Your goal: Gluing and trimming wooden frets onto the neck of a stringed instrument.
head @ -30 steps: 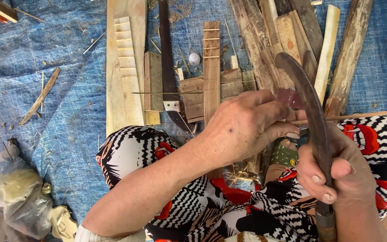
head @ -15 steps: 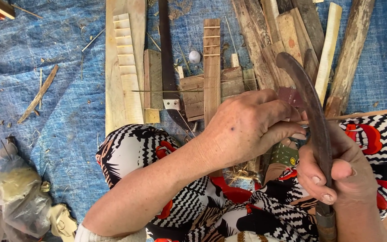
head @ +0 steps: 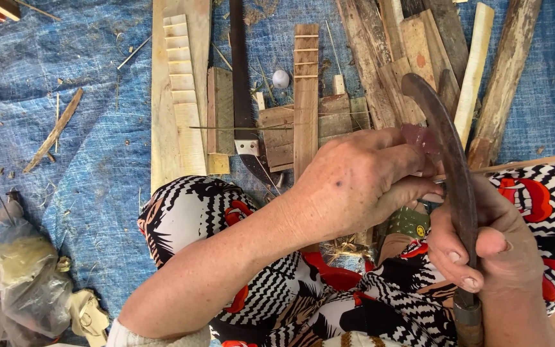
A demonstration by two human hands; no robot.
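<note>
Right hand (head: 489, 247) is clenched around the lower shank of a curved dark blade (head: 448, 154), just above its metal-ringed handle (head: 468, 318). The blade's long axis runs near-vertical in frame, from the handle at the person's lap up and away, and the tip curls over to the left near the split wood. Left hand (head: 354, 183) comes in across the body from the left, fingers pinched on a small reddish piece (head: 419, 138) pressed against the blade's left face about mid-length. Can't tell what that piece is; it's mostly hidden by the fingertips. So contact sits above the right fist and below the tip, left of the blade; the left hand is the nearer one to it, while the right only steadies. A thin stick (head: 534, 162) juts right from behind the blade, its near end hidden. Both hands work over the patterned cloth (head: 187, 218) on the lap. Beyond lie wood slats (head: 181, 96) and a second long knife (head: 242, 96) on the blue tarp (head: 46, 77), well apart from both hands. Plastic bag (head: 14, 276) at lower left.
</note>
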